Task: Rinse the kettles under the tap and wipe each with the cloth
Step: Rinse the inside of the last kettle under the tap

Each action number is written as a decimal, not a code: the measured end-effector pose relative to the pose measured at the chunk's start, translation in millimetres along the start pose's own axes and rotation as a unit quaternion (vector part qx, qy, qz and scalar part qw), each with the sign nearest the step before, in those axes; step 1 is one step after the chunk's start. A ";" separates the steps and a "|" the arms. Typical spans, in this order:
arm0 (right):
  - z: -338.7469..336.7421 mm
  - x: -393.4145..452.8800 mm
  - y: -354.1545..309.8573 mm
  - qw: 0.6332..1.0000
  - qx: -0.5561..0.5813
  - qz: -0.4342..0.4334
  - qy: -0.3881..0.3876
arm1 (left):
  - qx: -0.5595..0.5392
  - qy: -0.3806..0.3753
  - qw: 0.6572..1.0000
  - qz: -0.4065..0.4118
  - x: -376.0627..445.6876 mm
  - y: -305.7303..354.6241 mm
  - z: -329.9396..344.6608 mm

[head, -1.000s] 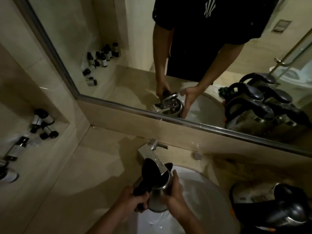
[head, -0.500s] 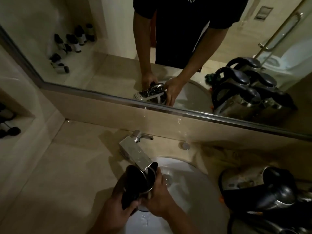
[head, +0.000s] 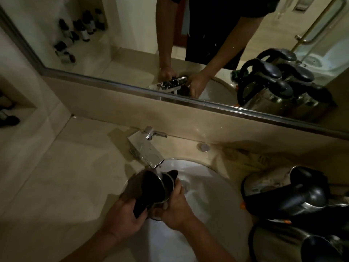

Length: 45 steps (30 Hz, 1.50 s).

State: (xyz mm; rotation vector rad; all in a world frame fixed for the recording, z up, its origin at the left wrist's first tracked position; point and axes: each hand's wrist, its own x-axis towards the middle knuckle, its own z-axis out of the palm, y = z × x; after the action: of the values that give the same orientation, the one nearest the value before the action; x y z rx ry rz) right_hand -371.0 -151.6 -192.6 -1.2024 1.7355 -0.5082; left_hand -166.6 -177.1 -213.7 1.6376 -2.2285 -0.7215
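The steel kettle with the black flip lid [head: 160, 188] sits tilted over the white round basin [head: 213, 188], at about six o'clock from the tap, its mouth turned up under the spout. Its lid stands open toward the nine o'clock side, and the inside looks dark, the rim catching a thin line of light. A narrow stream of water [head: 158, 170] falls from the square chrome tap [head: 146, 151] straight into the opening.

The left hand [head: 124, 216] is closed round the black handle and lid at the kettle's seven o'clock side. The right hand [head: 175, 208] is wrapped against the steel body at four o'clock, fingers curled round it, thumb up near the rim. Both forearms come in from the bottom edge.

Out at three o'clock from the basin, on the beige stone counter [head: 62, 176], stand more steel kettles with black handles [head: 294, 193], crowded close together and just beside the basin's rim; how many I cannot tell in the dim light. A small round chrome button [head: 203, 147] sits on the counter at one o'clock from the basin.

Above the backsplash, at twelve o'clock, a wide framed mirror [head: 117, 53] repeats the hands, the kettles and a cluster of small dark-capped bottles [head: 79, 33]. At nine o'clock a wall niche [head: 11, 103] holds a few dark items, too shadowed to make out.
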 end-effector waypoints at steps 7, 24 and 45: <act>-4.8 3.1 -2.6 1.000 -0.015 -0.010 -0.006 | 0.009 -0.005 1.000 -0.006 -0.5 -0.9 0.0; -22.8 17.3 -33.4 0.997 -0.056 0.021 -0.042 | -0.007 0.012 0.999 -0.033 6.8 1.8 -2.7; -17.9 23.0 -27.3 0.998 -0.031 0.028 -0.042 | 0.016 0.053 0.998 -0.026 7.8 4.2 2.3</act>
State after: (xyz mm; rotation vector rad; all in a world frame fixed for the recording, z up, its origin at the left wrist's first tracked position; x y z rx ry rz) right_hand -374.8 -186.7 -174.1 -1.1984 1.7182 -0.3688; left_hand -173.7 -182.9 -213.9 1.7142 -2.1421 -0.5996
